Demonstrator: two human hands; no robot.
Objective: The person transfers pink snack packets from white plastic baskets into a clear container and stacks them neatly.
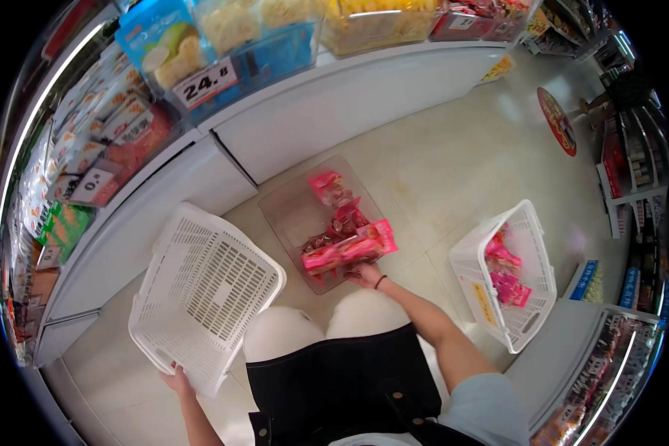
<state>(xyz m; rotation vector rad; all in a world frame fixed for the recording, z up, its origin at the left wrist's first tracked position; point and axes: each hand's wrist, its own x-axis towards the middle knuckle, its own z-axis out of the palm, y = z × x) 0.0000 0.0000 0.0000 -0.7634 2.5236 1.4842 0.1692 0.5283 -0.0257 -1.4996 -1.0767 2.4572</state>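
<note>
My left hand (177, 380) grips the near rim of an empty white plastic basket (204, 286), held tilted at my left side. My right hand (365, 275) reaches forward past my knees and holds pink snack packets (349, 249) over the near end of a clear plastic bin (290, 212) on the floor. More pink and red packets (334, 201) lie inside that bin. A second white basket (531, 238) stands on the floor to my right with several pink packets (507, 279) in it.
White shelf bases (334, 104) curve along the front and left, with bagged snacks and price tags above. A red round floor sticker (557, 120) lies far right. Another shelf unit (617, 357) stands close on my right. A person's feet show at the far upper right.
</note>
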